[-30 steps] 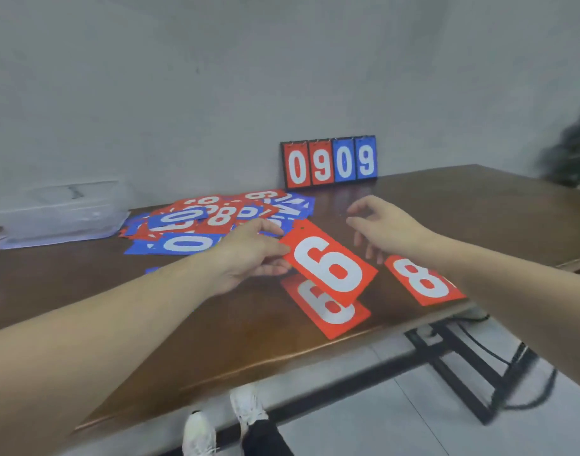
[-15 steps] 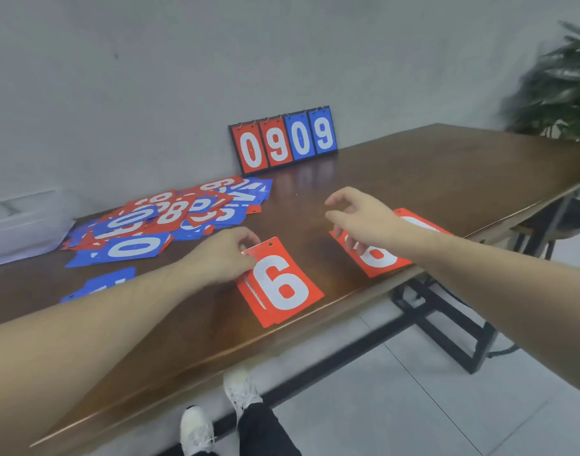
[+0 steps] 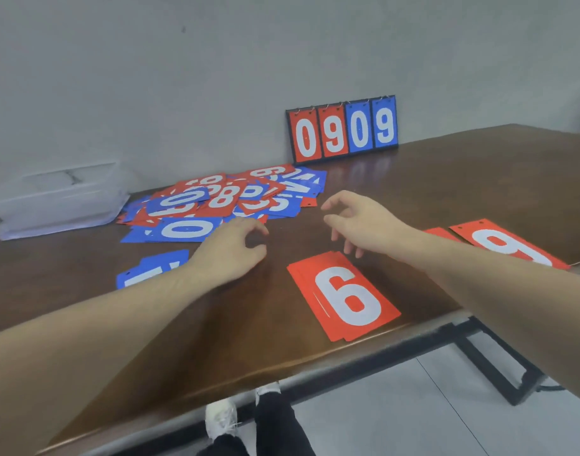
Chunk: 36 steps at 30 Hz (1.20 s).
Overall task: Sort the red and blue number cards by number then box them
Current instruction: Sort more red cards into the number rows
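— Two red cards, it looks like, stacked as the red 6 stack near the front edge of the desk. Which way does it run?

— Long axis goes from the far left down to the near right, digit reading upright from the person's side, slightly turned. Its near corner sits just beside the desk's front edge.

— And the hands?

— Neither holds anything. The left hand rests low over the bare wood, fingers loosely curled, left of the 6 stack and apart from it. The right hand hovers just beyond the stack's far end, fingers relaxed and hanging down, spread a little.

— Other sorted cards?

— A red 8 stack lies to the right, partly hidden by the right forearm, long axis also slanting toward the near right, close to the desk's edge. A blue card lies left, under the left wrist; its digit I cannot read.

— Where's the rest?

— The mixed pile of red and blue cards sprawls at the far left, cards pointing every way. A clear plastic box stands left of it against the wall. A scoreboard reading 0909 stands upright at the back.

— Room to move?

— Open wood lies between the pile and the 6 stack, and across the far right.
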Each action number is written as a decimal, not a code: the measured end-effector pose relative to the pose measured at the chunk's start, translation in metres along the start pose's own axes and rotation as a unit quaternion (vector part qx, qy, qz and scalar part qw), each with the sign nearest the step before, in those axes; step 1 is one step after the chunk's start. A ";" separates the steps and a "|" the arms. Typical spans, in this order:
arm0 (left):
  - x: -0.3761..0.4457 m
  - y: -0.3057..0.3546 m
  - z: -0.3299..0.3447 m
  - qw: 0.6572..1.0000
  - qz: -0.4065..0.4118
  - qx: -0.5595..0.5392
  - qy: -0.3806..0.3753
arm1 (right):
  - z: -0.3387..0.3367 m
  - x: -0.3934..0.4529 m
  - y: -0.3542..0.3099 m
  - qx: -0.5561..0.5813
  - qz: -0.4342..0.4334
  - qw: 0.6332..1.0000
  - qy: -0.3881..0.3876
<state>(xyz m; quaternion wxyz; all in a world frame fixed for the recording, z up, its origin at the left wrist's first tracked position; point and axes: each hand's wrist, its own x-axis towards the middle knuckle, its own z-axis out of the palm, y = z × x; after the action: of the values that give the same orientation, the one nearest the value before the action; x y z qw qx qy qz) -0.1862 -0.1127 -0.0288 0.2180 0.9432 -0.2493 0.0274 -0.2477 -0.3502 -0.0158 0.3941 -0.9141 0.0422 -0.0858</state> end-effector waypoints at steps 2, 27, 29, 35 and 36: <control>0.003 -0.027 -0.013 1.000 -0.014 -0.006 0.011 | 0.015 0.015 -0.009 -0.004 -0.014 1.000 -0.012; 0.068 -0.167 -0.045 0.998 -0.038 0.033 -0.041 | 0.120 0.193 -0.061 -0.210 -0.103 0.970 -0.069; 0.068 -0.169 -0.043 0.999 -0.035 0.012 -0.025 | 0.131 0.201 -0.068 -0.239 -0.132 0.959 -0.082; 0.064 -0.169 -0.037 0.999 -0.024 -0.021 0.006 | 0.149 0.224 -0.070 -0.296 -0.084 0.943 -0.126; 0.064 -0.170 -0.038 0.999 -0.028 -0.036 0.005 | 0.150 0.224 -0.069 -0.307 -0.081 0.939 -0.133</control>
<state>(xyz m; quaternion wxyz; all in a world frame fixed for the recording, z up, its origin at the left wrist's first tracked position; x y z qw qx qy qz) -0.0465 0.0065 -0.0518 0.2535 0.9412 -0.2226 0.0174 0.0018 -0.2283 -0.0396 0.0877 -0.9941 -0.0606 0.0217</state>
